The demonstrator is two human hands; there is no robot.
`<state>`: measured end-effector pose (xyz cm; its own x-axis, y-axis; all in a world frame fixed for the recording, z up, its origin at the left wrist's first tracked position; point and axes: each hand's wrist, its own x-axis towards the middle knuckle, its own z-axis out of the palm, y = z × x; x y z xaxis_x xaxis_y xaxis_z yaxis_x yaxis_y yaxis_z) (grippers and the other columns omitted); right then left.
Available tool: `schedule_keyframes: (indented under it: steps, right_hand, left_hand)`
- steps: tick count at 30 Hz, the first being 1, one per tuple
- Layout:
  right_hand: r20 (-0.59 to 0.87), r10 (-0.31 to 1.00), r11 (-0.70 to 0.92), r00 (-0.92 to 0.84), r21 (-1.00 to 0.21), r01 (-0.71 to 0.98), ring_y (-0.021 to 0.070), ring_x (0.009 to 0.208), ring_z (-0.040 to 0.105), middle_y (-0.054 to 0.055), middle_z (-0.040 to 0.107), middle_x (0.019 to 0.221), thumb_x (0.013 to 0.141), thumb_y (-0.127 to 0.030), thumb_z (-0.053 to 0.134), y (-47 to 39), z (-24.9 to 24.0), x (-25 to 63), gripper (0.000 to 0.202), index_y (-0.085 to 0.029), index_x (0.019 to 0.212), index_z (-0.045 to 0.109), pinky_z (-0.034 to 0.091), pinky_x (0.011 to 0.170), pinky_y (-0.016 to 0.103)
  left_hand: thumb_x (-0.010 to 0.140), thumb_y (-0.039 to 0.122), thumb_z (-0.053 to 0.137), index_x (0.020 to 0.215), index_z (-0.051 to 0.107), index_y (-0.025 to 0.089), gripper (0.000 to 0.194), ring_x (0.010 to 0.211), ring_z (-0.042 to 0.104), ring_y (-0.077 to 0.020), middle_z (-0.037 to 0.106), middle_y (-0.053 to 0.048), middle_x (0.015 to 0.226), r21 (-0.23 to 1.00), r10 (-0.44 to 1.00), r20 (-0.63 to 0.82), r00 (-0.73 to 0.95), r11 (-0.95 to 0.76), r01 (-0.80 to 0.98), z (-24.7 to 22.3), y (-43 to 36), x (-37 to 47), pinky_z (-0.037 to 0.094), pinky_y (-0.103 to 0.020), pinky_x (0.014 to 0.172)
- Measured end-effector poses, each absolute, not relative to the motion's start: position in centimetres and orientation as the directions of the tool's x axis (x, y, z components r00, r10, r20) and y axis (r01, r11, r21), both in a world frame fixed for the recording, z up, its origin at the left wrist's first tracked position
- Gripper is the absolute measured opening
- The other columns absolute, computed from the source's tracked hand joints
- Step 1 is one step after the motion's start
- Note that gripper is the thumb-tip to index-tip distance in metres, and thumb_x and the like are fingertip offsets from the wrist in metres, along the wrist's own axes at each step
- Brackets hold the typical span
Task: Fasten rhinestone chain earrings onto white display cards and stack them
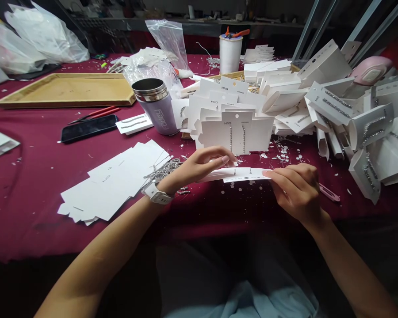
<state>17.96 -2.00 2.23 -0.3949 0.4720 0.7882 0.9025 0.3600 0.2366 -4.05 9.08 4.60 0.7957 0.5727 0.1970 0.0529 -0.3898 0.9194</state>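
Note:
A white earring card (248, 173), seen nearly edge-on, is between my hands just above the table, with two small metal earring posts poking up through it. My right hand (296, 187) pinches its right end between thumb and fingers. Curled at the card's left part and far side is my left hand (207, 163), a white watch (158, 193) on its wrist; its fingertips are partly hidden. Beside that wrist lies a heap of silver rhinestone chain earrings (166, 170). Blank white cards (109, 183) lie spread to the left. Just beyond my hands stands a finished-looking MNG card (237, 130) with two chain earrings.
A lilac tumbler (159, 108), a black phone (89, 128), red-handled tweezers (94, 113) and a wooden tray (68, 88) are left of centre. White folded cards with earrings (331, 104) pile up at right. A pink hair clip (329, 193) lies near my right hand.

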Motion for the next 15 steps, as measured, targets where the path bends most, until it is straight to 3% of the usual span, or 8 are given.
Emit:
schedule_keyframes:
  steps: [4, 9, 12, 15]
  right_hand:
    - [0.786, 0.483, 0.352, -0.386, 0.229, 0.907, 0.0159, 0.07, 0.055, -0.001, 0.068, 0.073, 0.073, -0.011, 0.065, -1.8, 2.5, 18.0, 0.023, -0.021, 0.092, 0.058, 0.042, 0.07, 0.032]
    - [0.796, 0.523, 0.316, -0.304, 0.15, 0.937, 0.0188, 0.078, 0.054, 0.001, 0.065, 0.078, 0.078, -0.01, 0.055, -0.1, 4.3, 18.2, 0.018, -0.024, 0.088, 0.058, 0.042, 0.072, 0.033]
    - [0.812, 0.553, 0.225, -0.187, 0.071, 0.972, 0.0201, 0.076, 0.05, 0.004, 0.059, 0.072, 0.084, -0.013, 0.045, 2.7, 6.8, 18.3, 0.016, -0.021, 0.076, 0.057, 0.04, 0.072, 0.036]
    - [0.767, 0.642, 0.135, -0.025, -0.081, 0.988, 0.0225, 0.088, 0.047, 0.007, 0.057, 0.082, 0.085, -0.01, 0.038, 6.7, 10.1, 18.1, 0.02, -0.018, 0.08, 0.057, 0.035, 0.078, 0.039]
  left_hand:
    - [0.086, 0.028, 0.049, 0.088, 0.062, 0.019, 0.016, 0.088, 0.058, -0.0117, 0.063, -0.003, 0.092, 0.896, 0.598, 0.269, 0.755, -0.442, 0.03, 4.4, 9.5, -4.0, 0.047, -0.025, 0.081]
    - [0.081, 0.034, 0.056, 0.089, 0.059, 0.023, 0.014, 0.081, 0.055, -0.0103, 0.058, -0.001, 0.09, 0.874, 0.778, 0.466, 0.421, -0.48, -0.08, 2.8, 12.2, -4.6, 0.047, -0.022, 0.072]
    - [0.081, 0.036, 0.054, 0.084, 0.055, 0.024, 0.013, 0.075, 0.052, -0.0089, 0.054, 0.0, 0.083, 0.864, 0.819, 0.502, 0.279, -0.49, -0.116, 2.1, 13.8, -5.1, 0.045, -0.021, 0.069]
    - [0.083, 0.036, 0.049, 0.08, 0.052, 0.023, 0.014, 0.068, 0.05, -0.0081, 0.051, 0.0, 0.077, 0.864, 0.84, 0.503, 0.203, -0.488, -0.121, 1.8, 14.6, -5.3, 0.044, -0.02, 0.065]
